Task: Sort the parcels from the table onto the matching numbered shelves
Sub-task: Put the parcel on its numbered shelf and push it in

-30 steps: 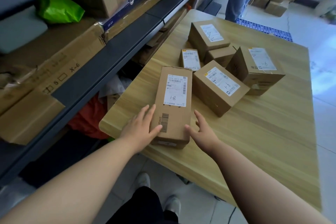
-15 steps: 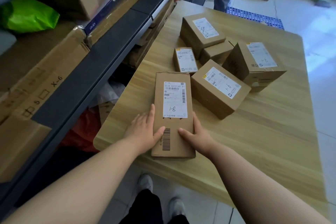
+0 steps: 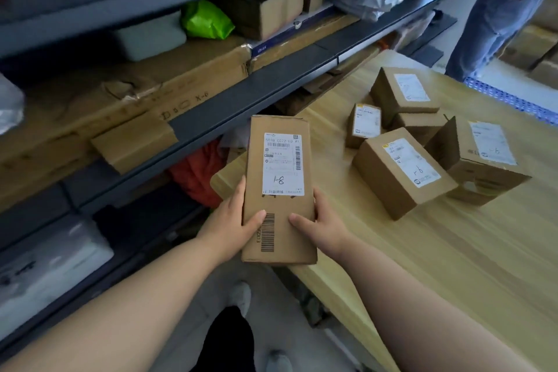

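Long cardboard parcel is held between left hand and right hand, both clamped on its near end. Judged stiff, light, smooth-faced; the long side edges give the surest hold.

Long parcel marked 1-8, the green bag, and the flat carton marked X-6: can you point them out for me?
long parcel [image 3: 279, 190], head view, on its white label.
green bag [image 3: 206, 21], head view, on its crinkled middle.
flat carton marked X-6 [image 3: 120, 109], head view, on its dented face.

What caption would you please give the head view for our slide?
Left hand and right hand hold the 1-8 parcel at the wooden table's corner.
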`<state>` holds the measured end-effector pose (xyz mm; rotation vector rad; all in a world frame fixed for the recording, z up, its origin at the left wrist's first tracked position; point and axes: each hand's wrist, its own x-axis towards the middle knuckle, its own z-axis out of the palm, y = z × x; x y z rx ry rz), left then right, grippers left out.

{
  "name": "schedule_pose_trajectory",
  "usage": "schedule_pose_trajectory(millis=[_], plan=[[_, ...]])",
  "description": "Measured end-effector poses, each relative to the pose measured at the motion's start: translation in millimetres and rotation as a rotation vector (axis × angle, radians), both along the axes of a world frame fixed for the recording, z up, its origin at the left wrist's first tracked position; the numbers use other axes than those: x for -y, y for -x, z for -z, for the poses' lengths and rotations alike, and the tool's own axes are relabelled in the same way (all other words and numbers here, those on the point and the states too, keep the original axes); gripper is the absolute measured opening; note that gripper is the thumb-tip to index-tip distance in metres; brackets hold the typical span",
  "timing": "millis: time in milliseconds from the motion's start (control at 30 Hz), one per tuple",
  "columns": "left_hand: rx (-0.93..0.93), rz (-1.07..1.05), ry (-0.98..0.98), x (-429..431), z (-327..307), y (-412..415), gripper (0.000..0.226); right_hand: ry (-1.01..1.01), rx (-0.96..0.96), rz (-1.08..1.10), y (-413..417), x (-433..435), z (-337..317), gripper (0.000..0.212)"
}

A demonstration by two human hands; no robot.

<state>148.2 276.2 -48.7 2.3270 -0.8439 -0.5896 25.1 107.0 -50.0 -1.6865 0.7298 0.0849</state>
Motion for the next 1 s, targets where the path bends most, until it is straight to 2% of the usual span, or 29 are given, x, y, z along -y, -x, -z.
schedule_pose_trajectory(millis=[167, 267, 333, 533, 700, 900, 1000], plan=[[-0.086, -0.259, 0.060, -75, -7, 36, 0.083, -0.015, 0.016, -0.214, -10, -55, -11, 0.089], [-0.181, -0.441, 0.112, -129, -4, 54, 0.084, 0.009, -0.001, -0.377, -21, -96, -18, 0.068], [-0.221, -0.552, 0.153, -164, -5, 67, 0.083, 0.043, 0.004, -0.490, -29, -125, -25, 0.064], [-0.233, -0.855, 0.403, -261, -14, 109, 0.070, 0.085, -0.038, -0.776, -52, -229, -33, 0.074], [-0.245, -1.040, 0.608, -347, -8, 141, 0.062, 0.090, -0.020, -0.992, -60, -326, -33, 0.067], [-0.214, -1.245, 0.686, -458, 1, 185, 0.067, 0.088, -0.010, -1.241, -57, -461, -23, 0.061], [-0.200, -1.349, 0.686, -512, 3, 211, 0.068, 0.088, -0.010, -1.347, -48, -528, -19, 0.067]])
